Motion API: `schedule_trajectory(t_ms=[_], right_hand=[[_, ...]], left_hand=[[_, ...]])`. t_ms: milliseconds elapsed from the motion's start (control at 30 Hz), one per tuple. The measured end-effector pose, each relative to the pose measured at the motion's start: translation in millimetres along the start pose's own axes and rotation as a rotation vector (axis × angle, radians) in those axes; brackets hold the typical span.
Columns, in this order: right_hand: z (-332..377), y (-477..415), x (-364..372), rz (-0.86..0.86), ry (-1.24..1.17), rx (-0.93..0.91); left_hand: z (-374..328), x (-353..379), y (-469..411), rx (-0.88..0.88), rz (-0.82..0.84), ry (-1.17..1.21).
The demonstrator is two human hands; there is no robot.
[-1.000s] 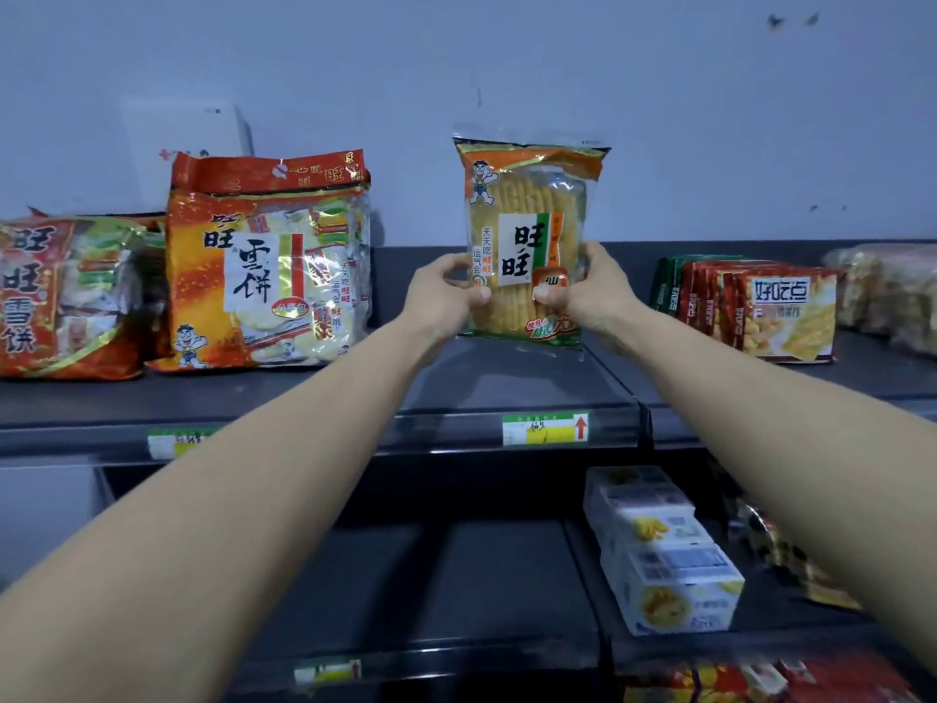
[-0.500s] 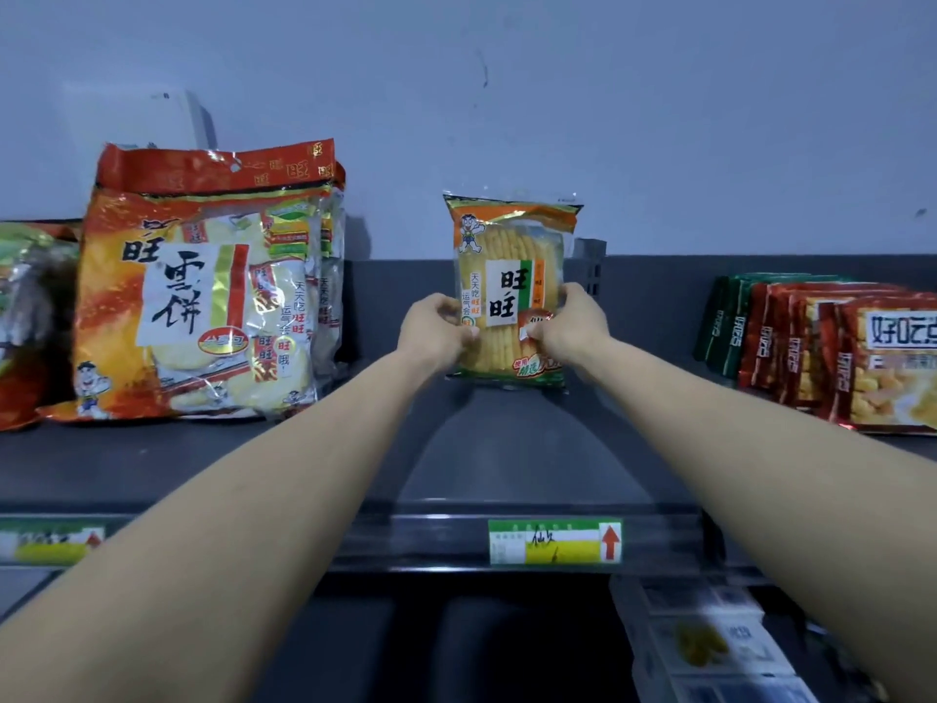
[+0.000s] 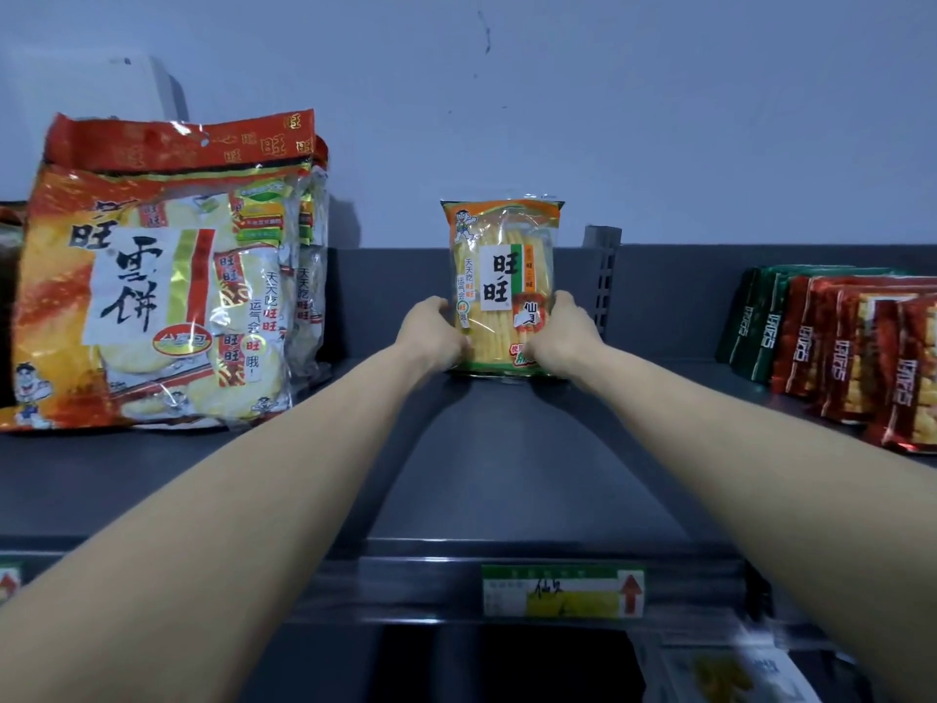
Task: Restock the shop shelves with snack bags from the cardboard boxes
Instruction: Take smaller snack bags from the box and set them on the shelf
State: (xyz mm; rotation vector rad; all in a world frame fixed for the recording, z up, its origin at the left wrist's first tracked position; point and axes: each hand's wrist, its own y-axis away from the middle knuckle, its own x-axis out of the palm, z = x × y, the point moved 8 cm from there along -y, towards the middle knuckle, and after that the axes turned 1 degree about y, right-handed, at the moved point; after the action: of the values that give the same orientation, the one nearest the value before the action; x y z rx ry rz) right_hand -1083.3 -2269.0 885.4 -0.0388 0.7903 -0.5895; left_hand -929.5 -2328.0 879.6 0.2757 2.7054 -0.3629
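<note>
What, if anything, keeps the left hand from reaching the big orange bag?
Probably yes, it can reach: the left hand grips the small bag, but only bare shelf lies between it and the big orange bag.

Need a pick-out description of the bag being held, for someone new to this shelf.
On the dark grey shelf, look mid-span, between the big orange bags at left and the red and green packs at right. The small bag stands there, left hand and right hand gripping its sides: alone, narrow, clear-fronted, showing yellow crackers.
</note>
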Motion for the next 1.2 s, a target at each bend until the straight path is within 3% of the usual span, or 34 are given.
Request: schedule_trajectory(t_ms=[300,567,833,967,1200], right_hand=[[-1,30,-19,-0.066,0.112,0.027],[50,116,-33,-0.04,0.114,-0.254],[108,272,-19,0.064,0.138,-0.459],[98,352,39,0.186,0.154,-0.458],[16,470,193,0.612,0.227,-0.223]], left_hand=[[1,-12,20,-0.045,0.012,-0.026],[-24,-46,86,0.088,0.044,0.006],[-21,-117,233,0.215,0.14,0.001],[47,-133,305,0.171,0.228,-0.084],[235,-141,405,-0.252,0.322,-0.18]])
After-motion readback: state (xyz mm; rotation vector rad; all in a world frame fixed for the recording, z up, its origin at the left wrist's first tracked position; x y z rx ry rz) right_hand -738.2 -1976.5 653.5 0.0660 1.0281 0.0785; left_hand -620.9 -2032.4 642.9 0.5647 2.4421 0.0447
